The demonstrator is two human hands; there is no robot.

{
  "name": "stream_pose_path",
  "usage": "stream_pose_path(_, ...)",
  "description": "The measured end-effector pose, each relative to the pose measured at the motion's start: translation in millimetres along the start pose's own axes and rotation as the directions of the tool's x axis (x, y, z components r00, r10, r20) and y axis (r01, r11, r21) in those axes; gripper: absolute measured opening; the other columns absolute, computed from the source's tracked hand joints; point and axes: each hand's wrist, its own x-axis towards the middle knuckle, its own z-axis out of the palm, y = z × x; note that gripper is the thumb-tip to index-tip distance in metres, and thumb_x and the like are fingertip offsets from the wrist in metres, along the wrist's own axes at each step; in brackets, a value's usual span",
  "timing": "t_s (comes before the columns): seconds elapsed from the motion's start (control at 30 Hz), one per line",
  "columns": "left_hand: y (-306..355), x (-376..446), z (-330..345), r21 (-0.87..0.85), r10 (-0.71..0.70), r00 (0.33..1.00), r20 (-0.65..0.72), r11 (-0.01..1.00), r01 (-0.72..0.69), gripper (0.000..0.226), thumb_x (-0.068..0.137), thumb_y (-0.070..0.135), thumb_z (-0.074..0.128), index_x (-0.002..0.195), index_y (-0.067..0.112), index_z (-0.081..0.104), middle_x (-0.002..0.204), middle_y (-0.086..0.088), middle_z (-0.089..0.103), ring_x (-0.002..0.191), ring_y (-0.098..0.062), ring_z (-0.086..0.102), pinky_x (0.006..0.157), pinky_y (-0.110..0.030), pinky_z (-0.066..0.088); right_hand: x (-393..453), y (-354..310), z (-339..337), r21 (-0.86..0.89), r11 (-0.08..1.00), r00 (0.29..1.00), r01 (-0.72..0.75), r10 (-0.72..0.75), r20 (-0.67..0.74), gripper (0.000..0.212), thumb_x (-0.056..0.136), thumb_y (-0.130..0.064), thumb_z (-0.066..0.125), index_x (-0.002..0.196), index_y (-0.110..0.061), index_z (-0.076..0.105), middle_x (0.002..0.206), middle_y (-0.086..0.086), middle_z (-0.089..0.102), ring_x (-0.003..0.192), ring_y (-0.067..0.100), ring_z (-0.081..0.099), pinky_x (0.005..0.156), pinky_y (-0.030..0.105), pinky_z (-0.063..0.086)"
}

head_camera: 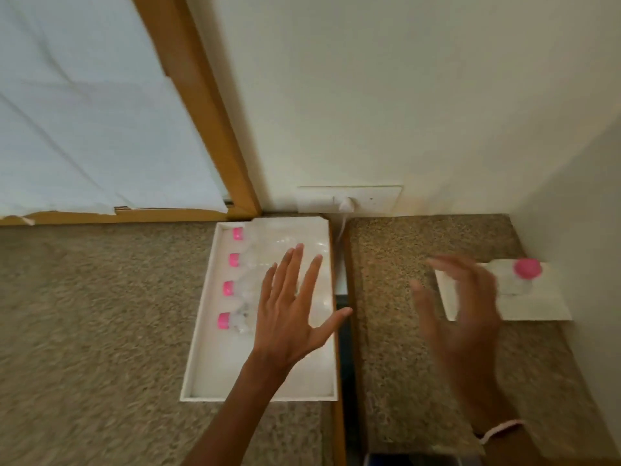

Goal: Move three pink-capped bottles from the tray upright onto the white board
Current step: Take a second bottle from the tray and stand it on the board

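A white tray (201, 358) lies on the speckled counter, with several clear pink-capped bottles (232, 289) lying on their sides in a row, caps to the left. My left hand (289, 317) hovers flat over the tray, fingers spread, holding nothing. At the right, one pink-capped bottle (519, 275) stands upright on the white board (537, 307). My right hand (460, 311) is blurred just left of that bottle, fingers apart and empty, covering the board's left edge.
A wall socket with a white plug and cable (346, 205) sits behind the tray. A dark gap (342, 331) separates the two counter sections. A wood-framed window (208, 105) is at the left, and a wall corner closes the right side.
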Motion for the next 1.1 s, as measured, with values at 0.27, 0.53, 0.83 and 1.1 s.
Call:
stream_pose_path(0.27,-135,-74,-51,0.166,-0.219,0.973,0.078,0.965,0.204,0.091,0.086,0.075,0.038,0.152,0.011,0.037,0.159,-0.020,0.035,0.146,-0.039,0.036,0.116,-0.060,0.035,-60,-132,166,0.147,0.972,0.729,0.181,-0.233,0.643,0.027,0.092,-0.007,0.056,0.113,-0.017,0.069,0.108,-0.002,0.070,0.104,0.017,0.063,0.093,0.030,0.052)
stream_pose_path(0.53,-157,-105,-23,0.147,-0.316,0.923,0.221,0.946,0.289,0.106,0.082,0.080,0.040,0.158,0.011,0.014,0.165,-0.021,0.019,0.153,-0.036,0.020,0.122,-0.056,0.021,-70,-144,224,-0.225,0.882,0.616,0.414,-0.090,0.782,0.029,0.085,-0.026,0.072,0.113,-0.025,0.067,0.101,-0.006,0.075,0.107,0.020,0.066,0.106,0.044,0.035)
stream_pose_path(0.83,-156,-101,-9,0.202,-0.331,0.906,0.264,0.937,0.284,0.110,0.079,0.087,0.035,0.159,0.020,0.001,0.167,-0.025,0.003,0.153,-0.041,0.012,0.121,-0.063,0.022,-44,-159,169,-0.108,0.980,0.927,0.168,-0.120,0.356,0.038,0.080,-0.019,0.081,0.116,-0.011,0.071,0.102,0.005,0.078,0.100,0.021,0.070,0.098,0.037,0.050)
stream_pose_path(1.1,-156,-101,-8,0.199,-0.280,0.929,0.241,0.951,0.235,0.105,0.080,0.085,0.038,0.159,0.026,0.001,0.168,-0.017,-0.003,0.154,-0.040,0.006,0.118,-0.067,0.016,-20,-132,116,0.155,0.955,0.964,-0.254,0.235,0.127,0.056,0.084,-0.041,0.070,0.131,-0.010,0.066,0.113,-0.034,0.059,0.102,-0.031,0.055,0.089,-0.004,0.042)
